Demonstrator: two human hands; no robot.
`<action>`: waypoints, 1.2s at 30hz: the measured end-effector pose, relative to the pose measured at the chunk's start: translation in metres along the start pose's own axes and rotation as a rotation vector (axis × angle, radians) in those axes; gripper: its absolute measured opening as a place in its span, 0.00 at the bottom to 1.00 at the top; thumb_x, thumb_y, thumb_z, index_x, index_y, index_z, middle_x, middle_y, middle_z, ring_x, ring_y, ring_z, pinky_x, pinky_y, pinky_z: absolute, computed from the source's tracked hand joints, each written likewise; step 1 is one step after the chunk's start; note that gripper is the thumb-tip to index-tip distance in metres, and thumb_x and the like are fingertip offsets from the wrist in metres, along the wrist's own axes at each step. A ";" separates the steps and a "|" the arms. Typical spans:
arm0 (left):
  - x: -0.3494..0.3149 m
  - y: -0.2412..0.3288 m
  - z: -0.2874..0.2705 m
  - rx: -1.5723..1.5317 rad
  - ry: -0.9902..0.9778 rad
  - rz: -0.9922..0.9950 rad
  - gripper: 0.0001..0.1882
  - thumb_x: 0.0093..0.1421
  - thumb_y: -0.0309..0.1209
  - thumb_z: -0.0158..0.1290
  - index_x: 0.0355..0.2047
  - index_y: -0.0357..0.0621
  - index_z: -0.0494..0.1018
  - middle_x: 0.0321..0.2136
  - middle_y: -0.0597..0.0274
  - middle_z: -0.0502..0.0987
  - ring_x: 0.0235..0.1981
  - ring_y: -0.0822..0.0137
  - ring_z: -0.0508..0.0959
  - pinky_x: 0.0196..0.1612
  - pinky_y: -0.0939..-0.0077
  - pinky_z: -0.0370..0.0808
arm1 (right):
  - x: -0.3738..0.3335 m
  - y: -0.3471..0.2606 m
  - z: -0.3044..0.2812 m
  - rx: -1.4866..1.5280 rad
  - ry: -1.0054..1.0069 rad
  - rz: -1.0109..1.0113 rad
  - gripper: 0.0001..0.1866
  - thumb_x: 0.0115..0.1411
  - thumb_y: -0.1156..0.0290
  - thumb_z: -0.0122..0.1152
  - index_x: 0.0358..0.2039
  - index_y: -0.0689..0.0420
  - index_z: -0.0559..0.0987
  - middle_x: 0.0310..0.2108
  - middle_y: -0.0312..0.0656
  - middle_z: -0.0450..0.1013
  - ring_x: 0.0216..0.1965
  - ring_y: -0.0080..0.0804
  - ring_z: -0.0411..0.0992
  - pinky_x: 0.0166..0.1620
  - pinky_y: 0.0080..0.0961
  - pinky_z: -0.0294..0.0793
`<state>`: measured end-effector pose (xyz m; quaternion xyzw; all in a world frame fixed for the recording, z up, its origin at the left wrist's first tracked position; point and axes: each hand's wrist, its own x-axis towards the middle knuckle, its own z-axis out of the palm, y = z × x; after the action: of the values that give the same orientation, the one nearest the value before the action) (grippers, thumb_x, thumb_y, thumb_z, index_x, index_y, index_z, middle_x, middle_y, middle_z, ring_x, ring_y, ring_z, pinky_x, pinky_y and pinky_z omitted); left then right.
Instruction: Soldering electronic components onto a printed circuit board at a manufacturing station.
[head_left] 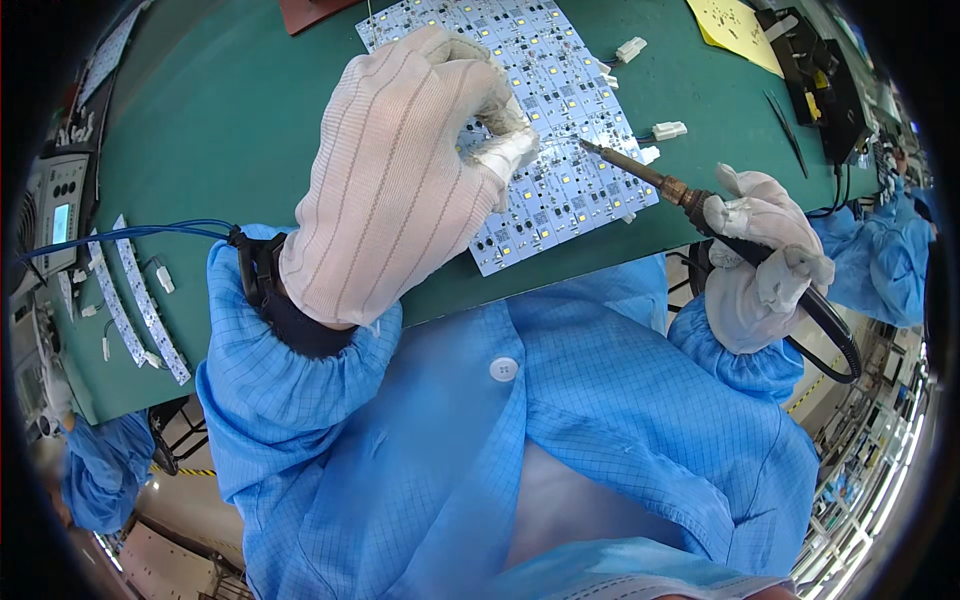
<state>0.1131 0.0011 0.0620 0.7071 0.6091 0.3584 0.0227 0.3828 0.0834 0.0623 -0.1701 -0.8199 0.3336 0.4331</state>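
Under my left hand (400, 180) lies a white circuit-board panel (560, 70) covered with small square LEDs and components. That hand wears a striped white glove, and its thumb and fingers are pinched together just above the panel; what they hold, if anything, is hidden. A soldering iron (680, 190) is gripped in my gloved right hand (765, 255), its tip touching or just above the panel close to the left fingertips. White plug connectors (668, 131) on short leads stick out along the panel's right edge.
Two narrow LED strips (150, 300) with connectors lie at left on the green mat (200, 130). A white box with a lit screen (62, 220) stands beyond them. Tweezers (787, 135), a yellow sponge sheet (735, 35) and a black holder (825, 90) are at right. Blue cords (150, 230) run from my left wrist strap.
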 end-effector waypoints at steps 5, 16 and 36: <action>-0.001 -0.002 0.002 -0.004 0.027 0.038 0.10 0.42 0.30 0.59 0.27 0.44 0.74 0.38 0.61 0.76 0.35 0.55 0.74 0.41 0.66 0.69 | 0.002 -0.004 0.004 -0.004 -0.061 -0.094 0.30 0.67 0.49 0.40 0.34 0.66 0.79 0.26 0.50 0.76 0.26 0.39 0.71 0.48 0.51 0.72; 0.000 0.000 0.003 0.008 0.003 0.018 0.10 0.43 0.30 0.60 0.28 0.44 0.75 0.39 0.61 0.76 0.36 0.54 0.74 0.41 0.65 0.70 | 0.004 -0.015 0.000 -0.175 -0.208 -0.152 0.27 0.68 0.53 0.41 0.32 0.66 0.78 0.22 0.48 0.75 0.22 0.35 0.69 0.47 0.55 0.71; -0.001 0.004 0.003 -0.034 -0.003 0.016 0.09 0.44 0.31 0.63 0.24 0.44 0.75 0.35 0.63 0.77 0.35 0.59 0.74 0.41 0.68 0.70 | -0.002 -0.018 0.016 -0.280 -0.047 -0.183 0.27 0.66 0.51 0.43 0.28 0.59 0.83 0.23 0.37 0.78 0.19 0.29 0.66 0.32 0.32 0.68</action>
<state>0.1180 0.0005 0.0609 0.7119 0.5975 0.3677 0.0327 0.3706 0.0634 0.0672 -0.1454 -0.8803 0.1792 0.4144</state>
